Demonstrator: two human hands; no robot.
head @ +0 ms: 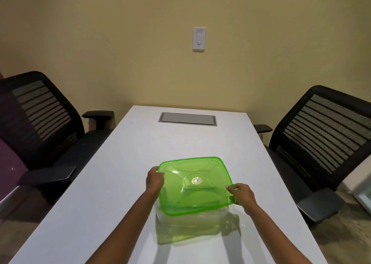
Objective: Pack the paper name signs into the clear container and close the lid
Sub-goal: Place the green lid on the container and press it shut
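Observation:
A translucent green lid [192,185] is tilted over the clear container [200,216], whose rim and near wall show just below the lid's front edge. My left hand [154,180] grips the lid's left edge near the far corner. My right hand [242,194] grips the lid's right edge near the front corner. The lid's near side looks lower than its far side. Through the green plastic I cannot make out any paper name signs inside the container.
The container stands on a long white table [112,183]. A grey cable hatch [187,119] is set in the table's far end. Black mesh office chairs stand at the left [42,123] and right [325,143]. A wall switch [199,39] is on the far wall.

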